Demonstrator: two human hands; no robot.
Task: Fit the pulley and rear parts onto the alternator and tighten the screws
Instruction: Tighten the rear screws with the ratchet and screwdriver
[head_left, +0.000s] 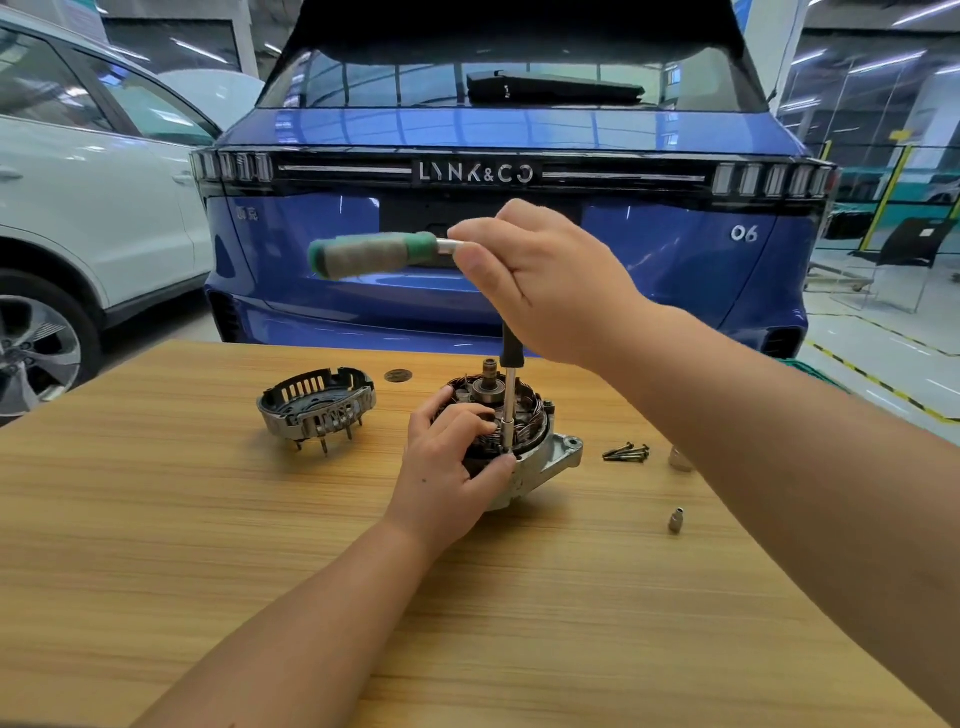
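Note:
The alternator (540, 460) stands on the wooden table (208, 519) with its rotor shaft pointing up. My left hand (452, 457) grips its windings on the left side, the thumb by a screw at the rim. My right hand (540, 280) holds the head of a ratchet wrench (374, 254), whose green handle points left. From it a long extension with a socket (510, 395) runs straight down onto that screw. The rear cover (317, 402) lies apart to the left, its studs pointing down.
Several long screws (626, 452) lie right of the alternator. A small socket (675, 519) stands nearer the front right, another metal piece (680, 457) beside the screws, and a round washer-like disc (398, 375) at the far edge. A blue car (519, 218) stands behind the table.

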